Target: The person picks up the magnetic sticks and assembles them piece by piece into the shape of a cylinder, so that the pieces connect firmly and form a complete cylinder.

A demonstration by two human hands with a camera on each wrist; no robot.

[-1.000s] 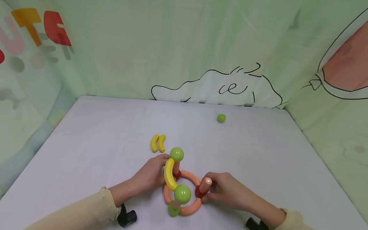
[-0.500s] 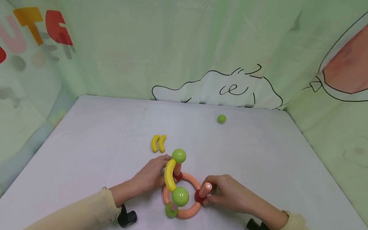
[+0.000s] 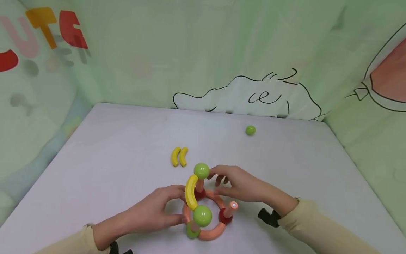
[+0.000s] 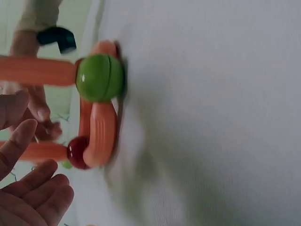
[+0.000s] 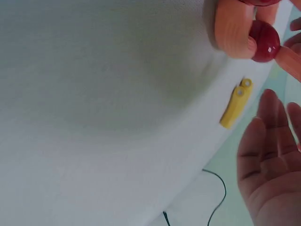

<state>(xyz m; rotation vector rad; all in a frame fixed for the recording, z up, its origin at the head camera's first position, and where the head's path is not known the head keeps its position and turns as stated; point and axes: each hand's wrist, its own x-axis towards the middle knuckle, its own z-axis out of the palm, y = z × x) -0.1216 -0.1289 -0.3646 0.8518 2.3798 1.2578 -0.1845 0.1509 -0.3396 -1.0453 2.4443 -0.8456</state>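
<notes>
A toy frame of curved orange rods (image 3: 212, 234) forms a ring on the white table, joined by two red balls (image 3: 225, 217) and a green ball (image 4: 99, 77). Orange uprights rise from these balls. A yellow curved rod (image 3: 190, 192) bridges the near top green ball (image 3: 202, 216) and the far top green ball (image 3: 201, 170). The right-hand upright (image 3: 231, 209) has a bare top with a whitish tip. My left hand (image 3: 155, 208) is spread beside the frame's left side, holding nothing. My right hand (image 3: 242, 181), fingers loosely bent, hovers by the far upright; whether a fingertip touches the top ball is unclear.
Two loose yellow curved rods (image 3: 179, 156) lie side by side beyond the frame. A lone green ball (image 3: 250, 130) sits near the table's back edge. Printed light-green cloth walls (image 3: 136, 56) enclose the back and sides of the table.
My right hand has let go of the right-hand red ball and upright and moved away to the far upright. My left hand has loosened from the frame and drawn back toward me.
</notes>
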